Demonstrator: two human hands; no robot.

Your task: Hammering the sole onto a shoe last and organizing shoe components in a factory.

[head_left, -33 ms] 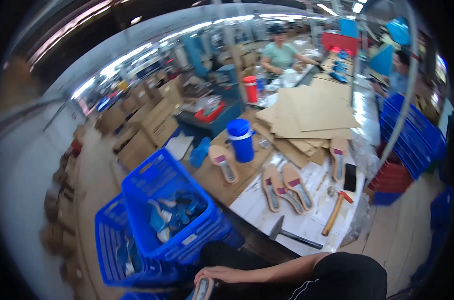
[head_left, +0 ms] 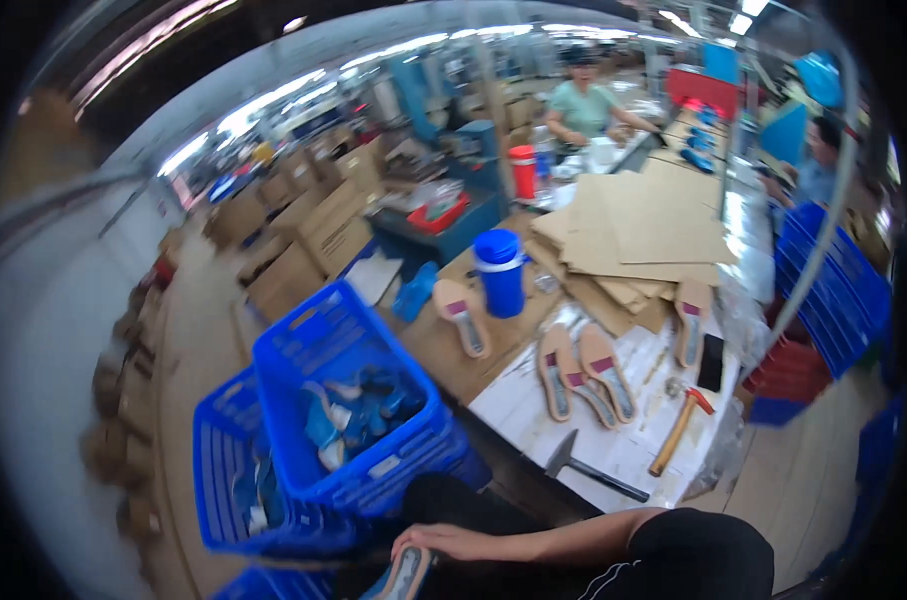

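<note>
At the lower edge my right hand (head_left: 448, 541) reaches in from the right, its fingers closed over one end of a blue shoe (head_left: 406, 576). Its beige and grey underside faces up, and the rest runs out of the picture. My left hand is not in view. On the white-covered table lie several pinkish-beige insoles (head_left: 602, 372) with purple patches and grey strips. Nearest to my right forearm is a black-handled hammer (head_left: 599, 474); beyond it a wooden-handled hammer with a red head (head_left: 680, 432) rests beside a black phone (head_left: 711, 362).
To the left, a blue crate (head_left: 299, 345) with blue shoes leans over another blue crate (head_left: 210, 470). A blue jug (head_left: 501, 280) and stacked cardboard sheets (head_left: 664, 220) occupy the table. Two people work beyond, one in a green shirt (head_left: 584, 108). Cardboard boxes (head_left: 309, 235) line the back left.
The whole view has shifted slightly, so the table and crates sit a little to the right. More of the shoe in my right hand shows now; the grip stays the same.
</note>
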